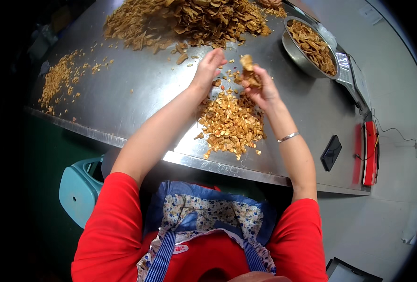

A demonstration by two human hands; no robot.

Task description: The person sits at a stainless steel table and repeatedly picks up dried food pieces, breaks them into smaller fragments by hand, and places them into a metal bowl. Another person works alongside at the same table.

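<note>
My right hand (262, 88) grips some brown dried slices (248, 65), one of which sticks up above the fingers. Left of it, my left hand (210, 70) hovers over the steel table with loosely curled fingers and nothing visible in them. Below both hands, nearer the table's front edge, lies a pile of small, pale golden dried pieces (233, 123). Beyond them a large heap of dried brown slices (201, 21) covers the far part of the table. Several loose bits (182, 58) are scattered between the heap and my left hand.
At the right, a metal bowl (301, 58) of dried slices rests on a digital scale (347, 72). A black phone (331, 153) lies near a red box-like object (369, 155) with cables. Small pieces (57, 79) spread at the left. A blue plastic stool (76, 194) stands below the steel table (141, 105).
</note>
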